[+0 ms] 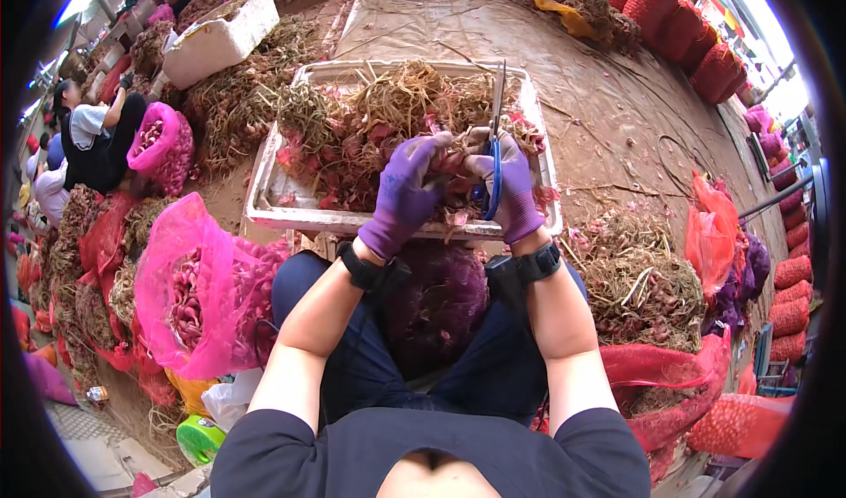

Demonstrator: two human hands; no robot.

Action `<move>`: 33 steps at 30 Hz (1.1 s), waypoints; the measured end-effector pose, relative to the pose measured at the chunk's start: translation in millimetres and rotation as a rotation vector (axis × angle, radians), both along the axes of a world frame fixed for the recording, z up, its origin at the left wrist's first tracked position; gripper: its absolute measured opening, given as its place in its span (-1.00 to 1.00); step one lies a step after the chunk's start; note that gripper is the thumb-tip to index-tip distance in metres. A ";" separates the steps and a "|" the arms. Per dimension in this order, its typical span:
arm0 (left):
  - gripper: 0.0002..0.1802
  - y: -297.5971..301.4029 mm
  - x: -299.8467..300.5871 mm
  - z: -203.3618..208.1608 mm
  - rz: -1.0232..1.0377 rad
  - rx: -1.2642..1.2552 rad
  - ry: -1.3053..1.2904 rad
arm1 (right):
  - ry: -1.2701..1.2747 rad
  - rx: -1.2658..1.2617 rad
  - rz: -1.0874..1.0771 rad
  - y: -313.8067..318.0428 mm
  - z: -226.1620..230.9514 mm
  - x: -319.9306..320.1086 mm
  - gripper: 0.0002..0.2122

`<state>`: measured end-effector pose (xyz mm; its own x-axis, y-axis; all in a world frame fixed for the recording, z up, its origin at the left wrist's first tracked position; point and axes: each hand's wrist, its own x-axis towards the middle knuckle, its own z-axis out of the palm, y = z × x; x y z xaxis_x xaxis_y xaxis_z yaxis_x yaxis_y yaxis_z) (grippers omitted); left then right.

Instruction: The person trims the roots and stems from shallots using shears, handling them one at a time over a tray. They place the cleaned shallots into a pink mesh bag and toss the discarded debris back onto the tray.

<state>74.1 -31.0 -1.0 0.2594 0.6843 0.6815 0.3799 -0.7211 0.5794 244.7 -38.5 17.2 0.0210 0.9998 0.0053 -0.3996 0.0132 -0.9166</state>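
Note:
Both my hands wear purple gloves and meet over the near edge of a white tray (264,200) piled with red shallots and dry stalks. My left hand (404,191) pinches a red shallot (449,160) with its stalk. My right hand (513,191) holds blue-handled scissors (495,145), their blades pointing up and away from me, right beside the shallot. A dark red mesh sack (436,300) of shallots sits between my knees under the tray's front edge.
A pink mesh bag (198,291) full of shallots stands at my left knee. Heaps of cut roots (639,291) and red bags (714,234) lie to my right. Other people (92,141) sit at far left. A white foam box (220,40) stands beyond the tray.

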 end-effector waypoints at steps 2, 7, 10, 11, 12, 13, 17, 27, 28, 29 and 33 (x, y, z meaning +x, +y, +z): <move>-0.43 -0.3 -2.0 -1.4 -0.217 -0.335 -0.222 | -0.098 0.059 -0.067 1.5 -3.8 3.7 -0.59; -0.43 -2.6 -8.9 2.5 -0.566 -0.857 -0.612 | -0.126 0.111 -0.035 -0.9 15.1 10.1 -0.61; -0.43 1.9 -5.4 -8.9 -0.579 -0.891 -0.697 | -0.145 0.108 0.157 -3.9 17.6 -0.6 -0.58; -0.43 2.7 -4.8 -11.9 -0.577 -0.896 -0.699 | -0.144 0.102 0.158 -4.0 19.3 -0.1 -0.58; -0.45 2.7 -3.7 -11.5 -0.616 -0.912 -0.729 | -0.164 0.078 0.175 -5.2 25.2 0.1 -0.57; -0.46 3.0 -2.6 -11.6 -0.655 -0.928 -0.759 | -0.184 0.053 0.193 -5.2 28.2 0.8 -0.57; -0.49 3.6 -12.5 -10.6 -0.810 -0.957 -0.822 | 0.024 -0.035 0.164 -0.5 17.3 8.6 -0.59; -0.51 7.0 -9.7 -7.1 -0.715 -1.005 -0.886 | -0.316 0.226 0.104 -2.0 9.1 -2.9 -0.60; -0.51 6.1 -7.5 -5.3 -0.655 -0.984 -0.836 | -0.248 0.175 0.114 -2.8 11.1 -1.8 -0.59; -0.52 5.6 -5.8 -4.4 -0.596 -0.962 -0.786 | -0.179 0.125 0.124 -3.3 12.2 0.3 -0.58; -0.49 3.2 -8.9 3.1 -0.769 -0.922 -0.785 | -0.014 -0.053 0.114 -2.0 17.8 10.8 -0.59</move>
